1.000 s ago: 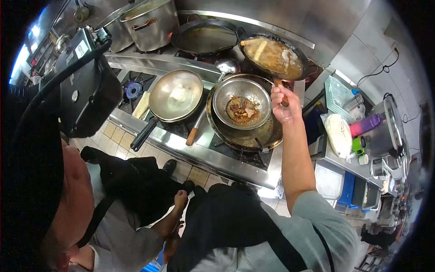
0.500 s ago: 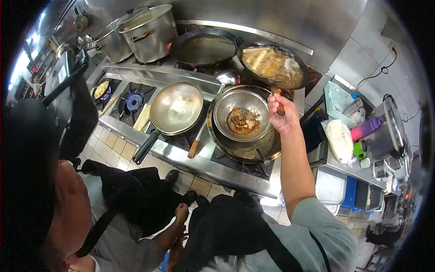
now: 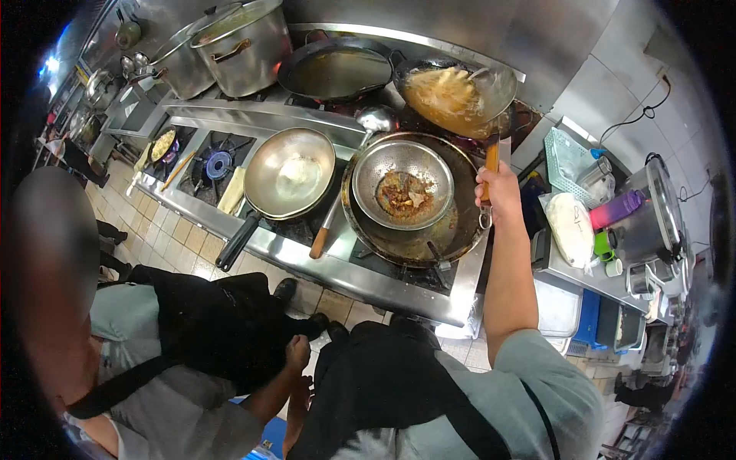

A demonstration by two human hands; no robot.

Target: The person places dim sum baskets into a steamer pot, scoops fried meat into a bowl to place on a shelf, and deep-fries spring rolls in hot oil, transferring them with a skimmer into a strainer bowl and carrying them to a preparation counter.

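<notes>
My right hand (image 3: 498,188) is closed around the wooden handle of a wire-mesh skimmer (image 3: 497,96). Its mesh head is over the right side of the back-right wok (image 3: 410,75), where long pale-yellow pieces (image 3: 445,88) lie in bubbling brown liquid. Nearer me, a perforated metal strainer bowl (image 3: 360,188) with dark brown bits in it rests over a large dark wok (image 3: 468,230). Low in the view, what looks like my left hand (image 3: 303,389) hangs beside my apron, its fingers mostly hidden.
A steel pan (image 3: 291,172) with a black handle sits left of the strainer. A ladle (image 3: 376,119) lies between them. Another dark wok (image 3: 337,73) and tall pots (image 3: 241,57) stand behind. A co-worker's hand (image 3: 297,353) is on my left. A bagged white item (image 3: 569,230) lies right.
My right hand has moved right and slightly down with the skimmer handle. The skimmer's mesh head now shows over the back-right wok. The camera view has shifted a little.
</notes>
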